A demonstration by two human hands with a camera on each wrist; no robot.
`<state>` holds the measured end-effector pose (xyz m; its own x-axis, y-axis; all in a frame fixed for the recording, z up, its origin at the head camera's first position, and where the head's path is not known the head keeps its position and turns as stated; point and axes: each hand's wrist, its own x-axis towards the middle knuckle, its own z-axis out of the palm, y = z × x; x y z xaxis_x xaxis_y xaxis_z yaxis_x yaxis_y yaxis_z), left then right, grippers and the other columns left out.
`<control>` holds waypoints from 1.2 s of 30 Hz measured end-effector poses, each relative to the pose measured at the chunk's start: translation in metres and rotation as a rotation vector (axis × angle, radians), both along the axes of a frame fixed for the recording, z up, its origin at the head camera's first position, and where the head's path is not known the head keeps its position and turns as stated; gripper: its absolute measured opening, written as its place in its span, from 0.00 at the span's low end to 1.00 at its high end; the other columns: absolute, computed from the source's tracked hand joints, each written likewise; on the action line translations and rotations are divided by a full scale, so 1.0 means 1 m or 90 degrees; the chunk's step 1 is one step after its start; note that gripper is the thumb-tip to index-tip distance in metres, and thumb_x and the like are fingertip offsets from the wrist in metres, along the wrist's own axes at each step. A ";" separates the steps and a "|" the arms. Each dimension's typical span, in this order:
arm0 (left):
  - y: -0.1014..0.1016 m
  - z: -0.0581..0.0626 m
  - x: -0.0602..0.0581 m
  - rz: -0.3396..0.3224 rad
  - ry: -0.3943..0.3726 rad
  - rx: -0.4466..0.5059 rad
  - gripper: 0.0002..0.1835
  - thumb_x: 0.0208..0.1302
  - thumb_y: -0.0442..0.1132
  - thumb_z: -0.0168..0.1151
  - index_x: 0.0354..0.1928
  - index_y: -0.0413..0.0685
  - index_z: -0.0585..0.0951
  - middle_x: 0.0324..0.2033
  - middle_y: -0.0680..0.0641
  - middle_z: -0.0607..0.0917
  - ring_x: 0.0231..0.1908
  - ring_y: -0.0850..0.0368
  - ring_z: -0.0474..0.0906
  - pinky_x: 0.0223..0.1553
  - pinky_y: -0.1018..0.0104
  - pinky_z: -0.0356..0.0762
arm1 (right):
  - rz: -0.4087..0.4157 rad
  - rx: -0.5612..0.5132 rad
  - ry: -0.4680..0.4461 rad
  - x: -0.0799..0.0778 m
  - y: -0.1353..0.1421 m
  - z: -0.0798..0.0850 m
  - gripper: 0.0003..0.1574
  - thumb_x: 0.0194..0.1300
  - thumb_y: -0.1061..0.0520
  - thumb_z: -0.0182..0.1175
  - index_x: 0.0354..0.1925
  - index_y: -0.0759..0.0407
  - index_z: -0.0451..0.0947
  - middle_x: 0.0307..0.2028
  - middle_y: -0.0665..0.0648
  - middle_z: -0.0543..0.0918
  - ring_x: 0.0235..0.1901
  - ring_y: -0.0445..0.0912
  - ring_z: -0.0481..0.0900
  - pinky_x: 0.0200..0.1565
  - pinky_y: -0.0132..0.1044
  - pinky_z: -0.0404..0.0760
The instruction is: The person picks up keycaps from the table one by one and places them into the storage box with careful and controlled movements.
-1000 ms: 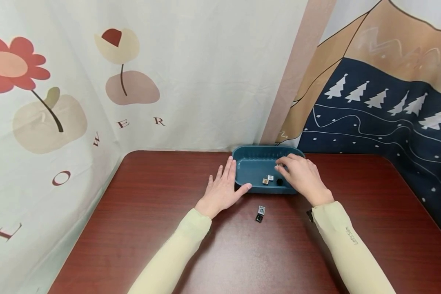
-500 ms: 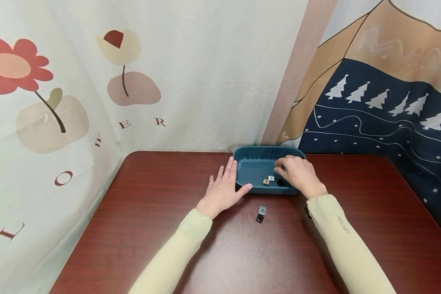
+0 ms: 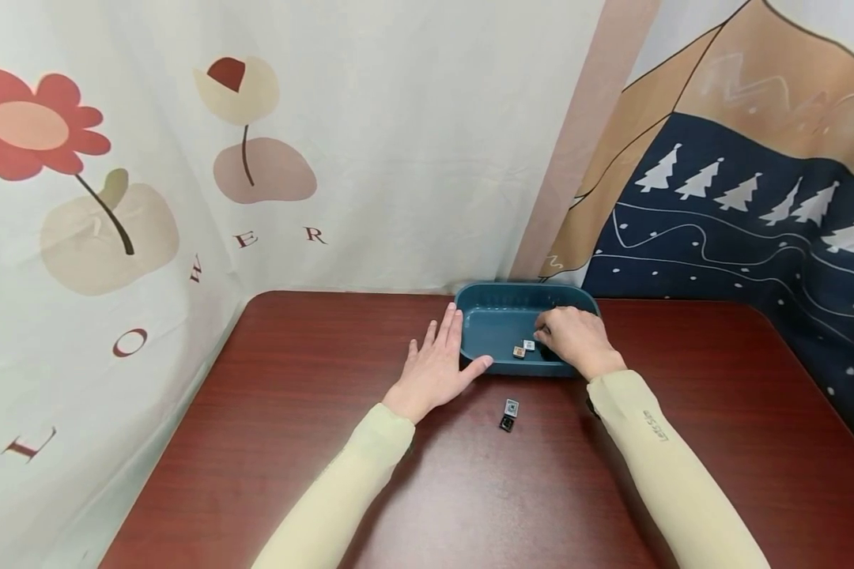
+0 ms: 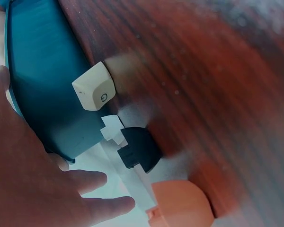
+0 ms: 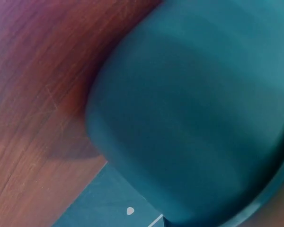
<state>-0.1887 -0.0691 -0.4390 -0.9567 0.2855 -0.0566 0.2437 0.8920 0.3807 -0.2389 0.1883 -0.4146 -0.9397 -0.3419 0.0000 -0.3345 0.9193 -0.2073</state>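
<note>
While the right hand [image 3: 576, 338] reaches into the rounded blue-green plastic tray [image 3: 487, 336], its curled fingertips sit lower than a second ago, suggesting close work on the small pieces there; whether they pinch one cannot be told. They partly block a small black piece [image 3: 547, 354] beside a square white piece [image 3: 529, 345] and a square tan piece [image 3: 519, 352]. Fingers spread, the left hand [image 3: 436, 361] rests at the tray's left side; nearer the viewer, a square grey piece [image 3: 512, 408] lies on the dark red wood-grain table [image 3: 270, 395].

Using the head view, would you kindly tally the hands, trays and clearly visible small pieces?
Hands: 2 (left hand, right hand)
Tray: 1
Small pieces: 4 (white piece, orange piece, grey piece, black piece)
Total: 7
Dark patch by right hand: unclear, uncounted.
</note>
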 end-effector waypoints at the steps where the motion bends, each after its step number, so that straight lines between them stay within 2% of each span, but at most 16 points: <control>1: 0.000 0.000 0.000 -0.001 0.000 0.001 0.55 0.70 0.78 0.42 0.84 0.52 0.39 0.83 0.54 0.36 0.80 0.40 0.45 0.73 0.31 0.49 | -0.001 0.001 -0.004 0.000 0.000 0.000 0.15 0.72 0.56 0.66 0.53 0.60 0.88 0.49 0.62 0.88 0.43 0.55 0.84 0.47 0.57 0.83; 5: 0.000 0.001 0.000 -0.001 -0.001 0.004 0.55 0.70 0.78 0.42 0.84 0.52 0.39 0.83 0.54 0.36 0.80 0.40 0.45 0.73 0.31 0.49 | -0.013 -0.009 -0.016 -0.001 0.000 0.000 0.17 0.72 0.54 0.66 0.54 0.60 0.87 0.49 0.63 0.88 0.42 0.55 0.83 0.46 0.55 0.83; 9: 0.000 0.001 0.000 0.000 -0.001 0.005 0.55 0.70 0.78 0.42 0.84 0.52 0.40 0.83 0.54 0.36 0.80 0.40 0.45 0.73 0.31 0.49 | -0.027 -0.027 -0.005 0.003 0.004 0.003 0.20 0.72 0.51 0.66 0.56 0.60 0.87 0.50 0.63 0.88 0.43 0.55 0.83 0.44 0.55 0.83; 15: 0.001 0.001 0.000 0.000 -0.003 0.009 0.55 0.70 0.78 0.43 0.84 0.53 0.39 0.83 0.55 0.36 0.80 0.40 0.45 0.73 0.31 0.48 | -0.024 -0.035 0.081 0.019 0.010 0.009 0.21 0.73 0.48 0.66 0.55 0.60 0.87 0.48 0.62 0.88 0.44 0.55 0.84 0.40 0.54 0.84; 19: 0.001 0.001 0.000 0.003 -0.008 0.003 0.55 0.70 0.78 0.42 0.84 0.53 0.39 0.83 0.55 0.35 0.80 0.41 0.45 0.73 0.32 0.48 | -0.004 -0.047 0.155 0.034 0.011 0.011 0.20 0.72 0.48 0.66 0.53 0.60 0.87 0.45 0.62 0.89 0.41 0.56 0.86 0.37 0.52 0.84; 23: 0.000 0.000 0.000 0.002 -0.003 0.006 0.55 0.70 0.78 0.42 0.84 0.52 0.39 0.83 0.54 0.36 0.80 0.40 0.46 0.73 0.31 0.49 | 0.013 -0.052 0.203 0.049 0.007 0.013 0.19 0.72 0.48 0.66 0.52 0.58 0.88 0.44 0.61 0.89 0.41 0.56 0.86 0.38 0.53 0.84; 30: 0.000 -0.001 0.000 0.000 -0.002 0.004 0.55 0.70 0.78 0.41 0.84 0.51 0.39 0.83 0.54 0.35 0.80 0.39 0.45 0.74 0.33 0.49 | 0.054 -0.069 0.252 0.070 0.003 0.016 0.18 0.71 0.47 0.67 0.50 0.57 0.89 0.43 0.58 0.89 0.43 0.56 0.87 0.41 0.54 0.83; 36: 0.000 0.000 -0.001 -0.001 -0.004 0.006 0.55 0.71 0.76 0.43 0.84 0.51 0.40 0.83 0.55 0.35 0.80 0.39 0.45 0.73 0.32 0.48 | 0.103 -0.088 0.283 0.084 0.000 0.014 0.17 0.68 0.49 0.70 0.49 0.57 0.89 0.41 0.56 0.89 0.40 0.52 0.86 0.40 0.52 0.83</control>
<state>-0.1892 -0.0688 -0.4390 -0.9559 0.2875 -0.0597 0.2427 0.8881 0.3904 -0.1552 0.1884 -0.4005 -0.7731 -0.4518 0.4452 -0.5546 0.8221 -0.1287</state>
